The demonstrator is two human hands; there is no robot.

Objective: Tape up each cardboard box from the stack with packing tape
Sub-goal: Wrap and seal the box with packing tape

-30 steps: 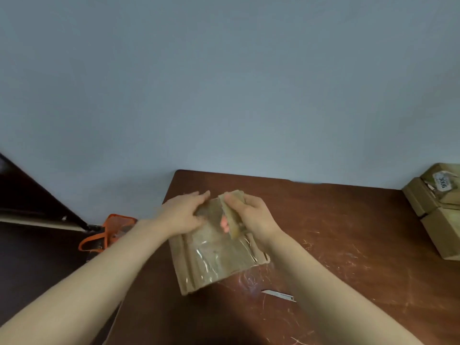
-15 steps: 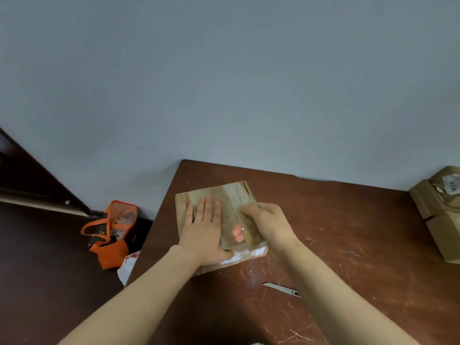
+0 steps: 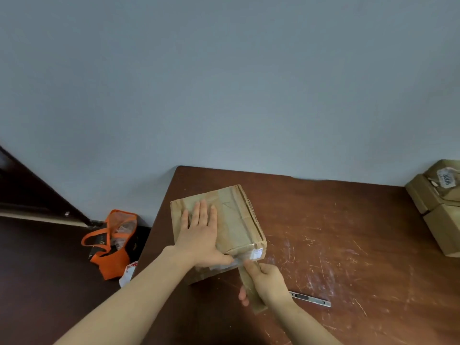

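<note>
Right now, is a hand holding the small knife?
No, the knife lies untouched on the table; the right hand grips the tape roll, the left hand presses flat on the box.

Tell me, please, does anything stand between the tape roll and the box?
Nothing visible does. The right hand holds the tape roll just off the near edge of the box; the left hand lies flat on top, and the knife lies further right.

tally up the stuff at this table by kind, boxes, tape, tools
cardboard boxes: at least 3, a box under the left hand plus a stack cut off at the right edge
tape roll: 1, in the right hand
utility knife: 1
total: at least 5
</note>
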